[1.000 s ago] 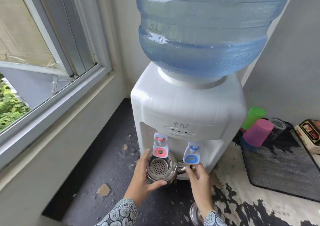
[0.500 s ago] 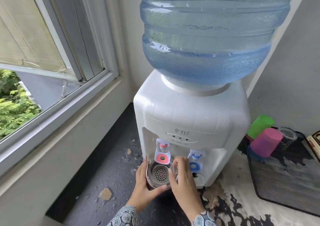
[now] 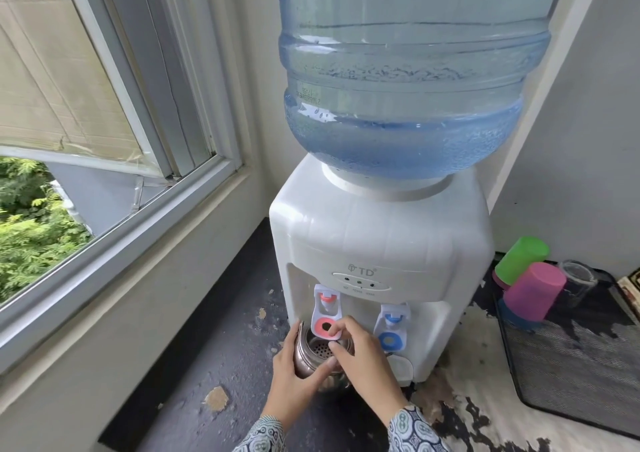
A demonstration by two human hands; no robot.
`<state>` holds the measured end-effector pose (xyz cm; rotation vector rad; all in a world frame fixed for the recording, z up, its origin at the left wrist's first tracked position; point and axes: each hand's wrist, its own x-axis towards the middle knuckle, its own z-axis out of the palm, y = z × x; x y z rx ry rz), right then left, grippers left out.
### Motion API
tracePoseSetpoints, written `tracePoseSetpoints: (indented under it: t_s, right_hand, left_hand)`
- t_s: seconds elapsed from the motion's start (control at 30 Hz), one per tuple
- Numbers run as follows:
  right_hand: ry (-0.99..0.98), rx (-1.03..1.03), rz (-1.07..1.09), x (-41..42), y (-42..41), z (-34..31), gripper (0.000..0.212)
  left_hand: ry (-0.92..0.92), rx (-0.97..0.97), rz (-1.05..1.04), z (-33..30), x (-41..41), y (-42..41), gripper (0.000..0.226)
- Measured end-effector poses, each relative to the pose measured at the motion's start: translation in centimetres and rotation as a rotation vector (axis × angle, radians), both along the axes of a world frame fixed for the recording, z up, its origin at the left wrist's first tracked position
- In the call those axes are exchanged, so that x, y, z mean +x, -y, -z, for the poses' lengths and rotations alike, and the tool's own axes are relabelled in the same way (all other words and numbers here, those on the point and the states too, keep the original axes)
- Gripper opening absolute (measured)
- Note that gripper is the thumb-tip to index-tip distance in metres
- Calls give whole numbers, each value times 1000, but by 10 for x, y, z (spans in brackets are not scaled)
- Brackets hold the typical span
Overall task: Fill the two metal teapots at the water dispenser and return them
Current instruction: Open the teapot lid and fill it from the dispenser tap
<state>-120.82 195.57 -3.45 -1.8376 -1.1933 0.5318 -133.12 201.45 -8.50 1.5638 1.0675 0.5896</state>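
soft daylight enters through the window (image 3: 104, 112) at left; wide-angle bending at edges, overall sharp, no harsh shadows.

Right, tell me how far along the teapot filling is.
Done: one teapot sits under the red tap, lid off. In hand: the left hand holds the pot and the right hand fingers the tap lever; no water stream visible. Left: filling, the second teapot (out of view), returning both.
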Motion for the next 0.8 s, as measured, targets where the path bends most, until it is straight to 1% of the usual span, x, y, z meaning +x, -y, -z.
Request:
tracePoseSetpoints:
  t_s: [0.1,0.2,0.27,0.33,0.43,0.57,0.7,0.8]
  right_hand:
    - [-51,15,6,0,1,2,17]
    - [-55,58,11,-3,5,1,28]
    - [-66,101,21,-4,8,2,24]
    - [-100,135,18,-6,12,3,19]
    - [-138,195,-21,-6,17,2,15]
    - [-186,263,-69,-7,20,-2,9]
    - [-233,365,-107,-8,17,-18,16]
    - [-171,387,-130,-4,14,-26,16]
  left_hand:
    - [-46,1,-3,-8,-1,-1,105]
    - [-92,-22,-7,-14,-1,-2,103]
    - [-111,-48,-16,-14,-2,-5,98]
    - [-125,-61,-18,-12,-4,-7,87]
    - [-129,-58,-10,-13,-6,-9,78]
    - [-140,-61,15,-13,-5,-13,80]
    - [-146,-62,27,-16,-3,-14,79]
    - [-149,-73,25,-18,-3,-12,76]
